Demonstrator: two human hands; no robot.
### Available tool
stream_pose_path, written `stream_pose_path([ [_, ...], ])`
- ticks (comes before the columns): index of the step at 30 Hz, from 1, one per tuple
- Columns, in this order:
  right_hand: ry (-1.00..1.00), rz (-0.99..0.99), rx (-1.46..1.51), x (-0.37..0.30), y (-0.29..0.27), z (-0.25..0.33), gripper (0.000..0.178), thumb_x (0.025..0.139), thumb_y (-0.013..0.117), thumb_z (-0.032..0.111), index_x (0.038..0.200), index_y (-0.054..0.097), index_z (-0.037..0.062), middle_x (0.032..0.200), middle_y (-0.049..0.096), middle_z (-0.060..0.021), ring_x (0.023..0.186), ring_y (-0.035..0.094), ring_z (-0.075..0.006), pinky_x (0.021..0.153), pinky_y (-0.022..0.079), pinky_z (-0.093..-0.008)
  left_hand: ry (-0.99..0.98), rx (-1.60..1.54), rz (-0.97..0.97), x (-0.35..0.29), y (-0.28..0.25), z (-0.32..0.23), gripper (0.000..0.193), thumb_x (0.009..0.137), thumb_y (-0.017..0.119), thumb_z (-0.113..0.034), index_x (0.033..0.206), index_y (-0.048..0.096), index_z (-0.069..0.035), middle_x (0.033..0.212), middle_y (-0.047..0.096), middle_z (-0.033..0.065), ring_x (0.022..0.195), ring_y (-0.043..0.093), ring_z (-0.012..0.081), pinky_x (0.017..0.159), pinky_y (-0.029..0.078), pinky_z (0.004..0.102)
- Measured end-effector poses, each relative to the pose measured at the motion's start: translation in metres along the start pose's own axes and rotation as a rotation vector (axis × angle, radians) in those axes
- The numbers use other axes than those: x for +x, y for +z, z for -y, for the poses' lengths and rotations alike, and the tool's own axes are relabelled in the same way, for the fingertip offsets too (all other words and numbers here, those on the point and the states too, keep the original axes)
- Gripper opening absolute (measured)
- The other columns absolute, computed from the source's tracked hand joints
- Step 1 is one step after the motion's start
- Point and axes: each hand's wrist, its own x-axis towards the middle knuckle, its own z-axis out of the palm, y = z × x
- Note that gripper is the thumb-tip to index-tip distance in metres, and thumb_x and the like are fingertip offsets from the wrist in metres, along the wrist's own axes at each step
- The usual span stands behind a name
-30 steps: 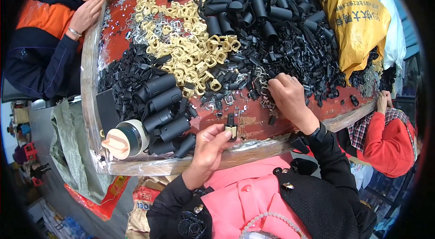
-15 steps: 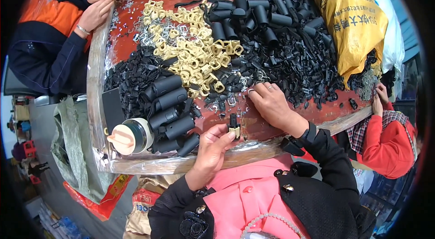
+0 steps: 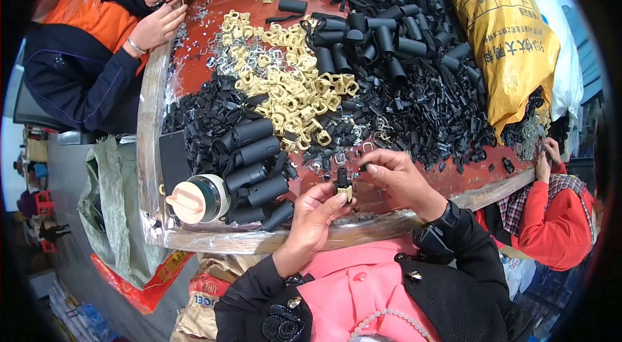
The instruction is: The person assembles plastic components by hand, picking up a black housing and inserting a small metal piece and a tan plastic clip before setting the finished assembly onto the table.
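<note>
Near the table's front edge, my left hand (image 3: pixel 314 216) pinches a small two-part plastic fitting (image 3: pixel 343 192) between thumb and fingers, its black tube upright above a cream base. Just to its right, my right hand (image 3: pixel 396 177) is closed on a small black piece (image 3: pixel 364 167), whose exact kind is too small to make out. The two pieces are apart. Beyond my hands lie a heap of cream plastic rings (image 3: pixel 288 105), a spread of small black plastic parts (image 3: pixel 414 112) and some thin metal clips (image 3: pixel 340 158).
Black cylinders (image 3: pixel 267 191) lie beside a jar with a cream lid (image 3: pixel 194 199) at front left. More black cylinders (image 3: pixel 395 44) are heaped at the back, near a yellow sack (image 3: pixel 512 37). Co-workers' hands (image 3: pixel 152 28) work at the left and right edges of the red table (image 3: pixel 382 203).
My right hand has come up off the loose parts with a small black piece and moved nearer the left hand. The whole view has shifted slightly; the left hand still holds the fitting.
</note>
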Motion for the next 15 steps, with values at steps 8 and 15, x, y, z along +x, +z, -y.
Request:
stream_pose_path([
  [8,-0.634,-0.191,-0.863,-0.002,0.006,-0.016,0.021,0.077,0.059,0.006,0.097,0.057,-0.0023,0.064,0.054,-0.0047,0.054,0.047,-0.0097,0.046,0.037,-0.0257,0.032,-0.013,-0.037,0.003,0.003,0.005,0.020,0.079,0.060,-0.006,0.099,0.055,-0.002,0.090,0.061,0.0055,0.076,0.060,0.0123,0.068,0.049,0.0234],
  [15,-0.916,-0.159,-1.150,-0.010,0.024,-0.014,0.026,0.072,0.060,-0.001,0.098,0.056,-0.0020,0.066,0.052,-0.0089,0.057,0.052,-0.0219,0.049,0.042,-0.0281,0.078,-0.057,-0.029,0.005,0.002,0.009,0.022,0.078,0.062,-0.006,0.099,0.055,-0.002,0.089,0.061,0.0045,0.075,0.059,0.0101,0.066,0.049,0.0231],
])
